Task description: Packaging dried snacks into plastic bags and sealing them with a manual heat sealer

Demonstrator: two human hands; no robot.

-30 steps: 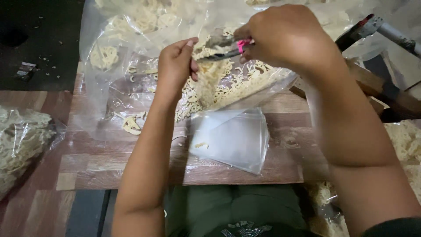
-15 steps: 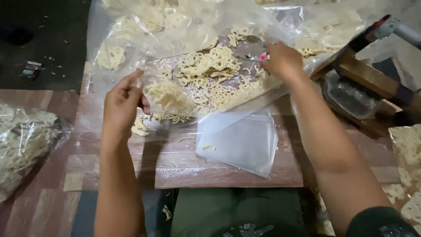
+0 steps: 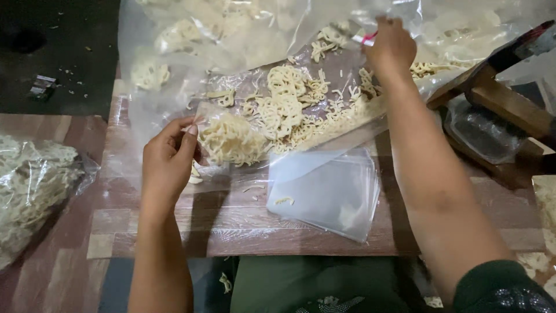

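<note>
The left hand [image 3: 168, 165] pinches the edge of a small clear bag [image 3: 229, 139] partly filled with pale crackers, fingers clamped on its left rim, at the near left of the loose cracker pile [image 3: 289, 107]. The right hand [image 3: 391, 49] reaches to the far right, fingers closed on what looks like pink-handled tongs [image 3: 366, 39], though blur hides the tips. Empty bags [image 3: 324, 194] lie stacked on the wooden surface [image 3: 174, 232]. The bag mouth is best kept open and tilted toward the pile, with gentle lifts so the brittle crackers stay whole.
</note>
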